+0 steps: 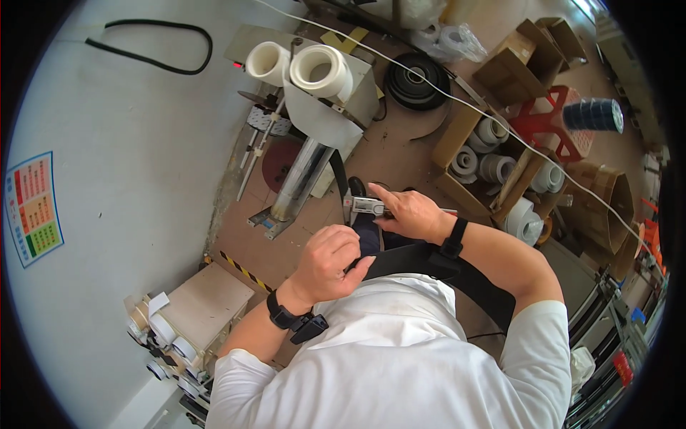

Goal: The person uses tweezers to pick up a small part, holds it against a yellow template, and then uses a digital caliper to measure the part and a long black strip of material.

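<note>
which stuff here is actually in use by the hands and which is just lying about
In hand:
- right hand on grey metal sliding caliper
- left hand gripping black strap

Lying about:
- white paper rolls on machine
- cardboard box of white rolls
- red plastic stool
- black coiled belt

You stand on a brown floor (400, 154) beside a white wall (128, 143); cardboard boxes (511, 68) line the right side.

I see silver-grey caliper (366, 206), black wristbands, white shirt (400, 357). White rolls (325, 70) on grey machine. Yellow-black hazard stripe (243, 270) on brown floor. Red stool (550, 121), dark blue tape roll (593, 114). Red-yellow-green wall chart (32, 207).
</note>
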Tool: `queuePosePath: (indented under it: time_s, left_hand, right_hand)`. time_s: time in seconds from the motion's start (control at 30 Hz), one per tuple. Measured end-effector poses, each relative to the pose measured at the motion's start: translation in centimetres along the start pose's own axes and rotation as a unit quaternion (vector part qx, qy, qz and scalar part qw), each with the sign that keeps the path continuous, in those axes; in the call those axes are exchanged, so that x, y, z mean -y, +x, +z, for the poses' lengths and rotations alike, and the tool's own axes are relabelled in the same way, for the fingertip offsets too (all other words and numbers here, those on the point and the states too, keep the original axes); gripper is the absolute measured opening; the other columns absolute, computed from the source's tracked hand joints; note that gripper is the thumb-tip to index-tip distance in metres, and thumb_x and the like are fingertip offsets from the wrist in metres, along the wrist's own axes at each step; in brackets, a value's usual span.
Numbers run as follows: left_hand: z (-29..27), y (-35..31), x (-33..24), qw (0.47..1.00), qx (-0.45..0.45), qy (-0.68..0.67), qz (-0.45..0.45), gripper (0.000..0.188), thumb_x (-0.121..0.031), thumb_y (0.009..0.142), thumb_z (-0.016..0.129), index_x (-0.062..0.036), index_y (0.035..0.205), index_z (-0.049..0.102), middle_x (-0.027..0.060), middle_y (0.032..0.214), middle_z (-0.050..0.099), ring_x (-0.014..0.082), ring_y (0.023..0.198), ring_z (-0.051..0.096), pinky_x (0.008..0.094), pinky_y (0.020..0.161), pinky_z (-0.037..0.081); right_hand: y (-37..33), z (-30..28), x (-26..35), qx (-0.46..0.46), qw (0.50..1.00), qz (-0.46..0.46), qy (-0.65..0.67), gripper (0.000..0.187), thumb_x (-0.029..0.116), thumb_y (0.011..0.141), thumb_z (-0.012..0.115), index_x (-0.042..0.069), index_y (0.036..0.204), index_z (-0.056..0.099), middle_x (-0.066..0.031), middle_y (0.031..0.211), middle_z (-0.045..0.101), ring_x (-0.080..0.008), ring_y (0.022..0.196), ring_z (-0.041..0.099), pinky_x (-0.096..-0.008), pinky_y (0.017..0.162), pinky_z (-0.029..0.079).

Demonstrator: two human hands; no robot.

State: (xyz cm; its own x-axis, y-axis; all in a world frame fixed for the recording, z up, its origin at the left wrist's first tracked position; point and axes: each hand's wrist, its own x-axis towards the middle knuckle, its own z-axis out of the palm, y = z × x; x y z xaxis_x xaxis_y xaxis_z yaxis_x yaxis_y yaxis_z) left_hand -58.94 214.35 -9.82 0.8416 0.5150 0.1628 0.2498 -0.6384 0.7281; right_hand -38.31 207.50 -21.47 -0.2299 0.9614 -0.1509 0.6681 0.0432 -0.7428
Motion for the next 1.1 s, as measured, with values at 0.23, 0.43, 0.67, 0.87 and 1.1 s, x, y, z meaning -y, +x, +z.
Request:
queuePosePath:
  time_s: [0.23,0.43,0.67,0.87,1.1]
  left_hand:
    - [0.5,0.0,0.4,0.998,-0.003,-0.058,-0.012,0.018,-0.002,0.07,0.076,-0.0028,0.072,0.058,0.0107,0.079,0.062,0.0312,0.084,0.066,0.0376,0.072,0.053]
    - [0.7,-0.3,1.2,0.997,0.005,-0.077,-0.026,0.015,-0.003,0.073,0.074,-0.0031,0.075,0.059,0.0114,0.083,0.063,0.0324,0.088,0.065,0.0395,0.077,0.052]
    - [1.0,0.0,4.4,0.99,0.042,-0.13,-0.022,0.013,-0.013,0.08,0.069,-0.004,0.083,0.06,0.0117,0.089,0.064,0.0313,0.101,0.062,0.0414,0.092,0.045]
    - [1.2,1.8,8.4,0.978,0.168,-0.119,0.014,0.018,-0.022,0.082,0.071,-0.0057,0.087,0.063,0.0085,0.09,0.065,0.0275,0.097,0.061,0.0405,0.09,0.042]
    - [0.5,5.4,12.5,0.924,0.349,-0.147,0.047,0.026,-0.029,0.079,0.076,-0.006,0.09,0.069,0.0098,0.082,0.067,0.0267,0.086,0.064,0.0392,0.079,0.048]
  right_hand:
    - [-0.3,1.0,-0.8,-0.007,0.999,0.034,-0.013,0.063,0.032,0.081,0.073,0.002,0.131,0.05,-0.02,0.086,0.069,-0.0373,0.072,0.068,-0.0435,0.066,0.055]
    - [0.7,1.2,-2.4,-0.102,0.971,0.191,0.096,0.044,0.029,0.081,0.076,-0.003,0.107,0.062,-0.0194,0.074,0.066,-0.0351,0.066,0.065,-0.0414,0.062,0.051]
    - [-1.8,-4.9,-4.1,-0.055,0.971,0.222,0.067,0.035,0.027,0.079,0.079,-0.003,0.082,0.06,-0.0152,0.062,0.054,-0.0255,0.055,0.05,-0.0385,0.055,0.043]
    - [-5.6,-8.3,-3.7,-0.3,0.915,0.266,-0.045,0.035,0.024,0.081,0.077,-0.002,0.076,0.054,-0.0117,0.059,0.047,-0.0212,0.054,0.045,-0.0358,0.054,0.04]
    - [-11.9,-11.2,1.3,-0.485,0.791,0.372,-0.008,0.018,0.015,0.084,0.072,0.001,0.083,0.062,-0.0036,0.061,0.049,-0.0129,0.057,0.045,-0.0314,0.054,0.039]
